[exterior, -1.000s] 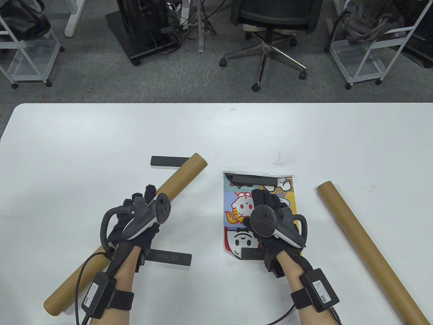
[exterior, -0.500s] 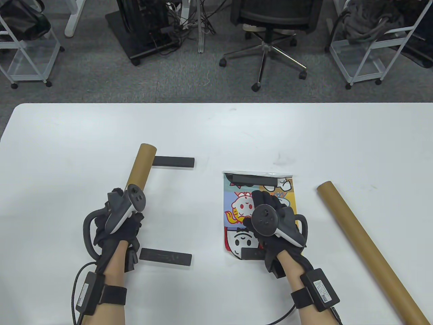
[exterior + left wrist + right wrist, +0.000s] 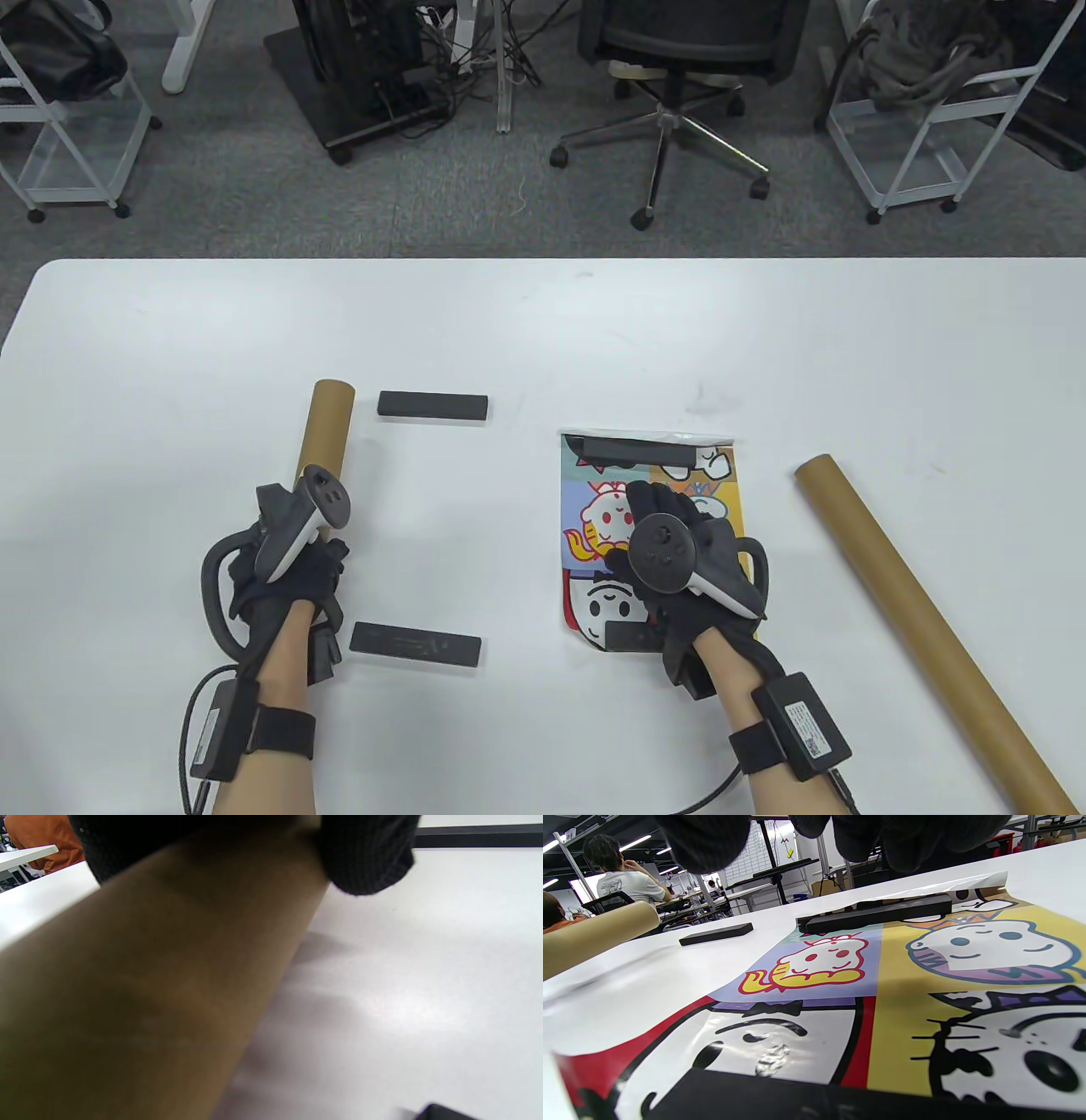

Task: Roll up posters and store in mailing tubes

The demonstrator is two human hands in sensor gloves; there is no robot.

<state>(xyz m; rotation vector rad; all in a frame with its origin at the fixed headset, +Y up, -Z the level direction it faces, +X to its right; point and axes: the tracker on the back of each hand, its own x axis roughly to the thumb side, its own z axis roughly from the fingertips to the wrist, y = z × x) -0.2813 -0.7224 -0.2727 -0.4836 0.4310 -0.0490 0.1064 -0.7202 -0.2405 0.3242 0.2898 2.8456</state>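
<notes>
My left hand (image 3: 293,564) grips a brown cardboard mailing tube (image 3: 329,424) that points away from me, its far end left of a black bar. In the left wrist view the tube (image 3: 148,984) fills the frame under my gloved fingers (image 3: 365,857). A colourful cartoon poster (image 3: 594,518) lies flat at the table's middle, held down by a black weight bar at its far edge (image 3: 636,450) and one at its near edge (image 3: 632,635). My right hand (image 3: 679,543) is spread open over the poster (image 3: 882,984); I cannot tell if it touches.
A second mailing tube (image 3: 916,611) lies diagonally at the right. Two loose black bars lie left of the poster, one far (image 3: 433,406) and one near (image 3: 416,643). The white table (image 3: 543,323) ends at a far edge with office chairs and carts beyond.
My left hand has swung the tube from a diagonal lie to point almost straight away from me and has shifted left. The right hand has hardly moved.
</notes>
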